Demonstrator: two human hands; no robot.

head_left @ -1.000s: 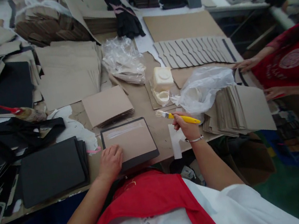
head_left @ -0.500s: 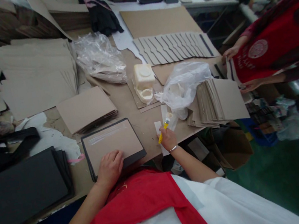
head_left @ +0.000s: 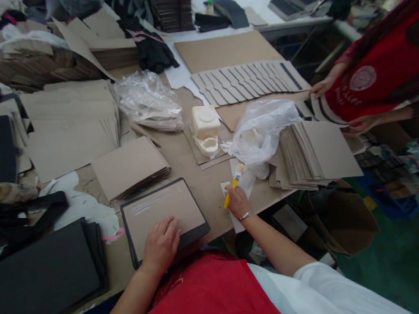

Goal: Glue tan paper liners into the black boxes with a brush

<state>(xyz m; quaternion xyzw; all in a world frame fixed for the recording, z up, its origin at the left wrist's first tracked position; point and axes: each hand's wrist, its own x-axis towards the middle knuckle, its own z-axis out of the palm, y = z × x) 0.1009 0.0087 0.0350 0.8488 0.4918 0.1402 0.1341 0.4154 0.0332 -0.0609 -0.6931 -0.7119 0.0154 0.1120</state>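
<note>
The left hand [head_left: 163,242] lies loose and spread on a brown board [head_left: 171,203], with its fingers a little bent and not wrapped around anything. The brown board sits on top of a black board [head_left: 194,231], and the black shows around its edges. Some shiny pale streaks run across the brown board near its far side. Both boards are on the desk [head_left: 192,173], right in front of the person. The right hand [head_left: 238,204] is closed around a yellow brush [head_left: 235,183], and the hairy end points away from the person, over some white strips [head_left: 248,176]. Past the brush is a see-through bag [head_left: 262,121], and just left of it stands a cream tub [head_left: 205,120]. A brown stack [head_left: 130,165] lies just beyond the boards, and a black stack [head_left: 46,283] lies to their left. Over on the right, another person [head_left: 383,69] in a red apron holds a striped piece [head_left: 325,109].
</note>
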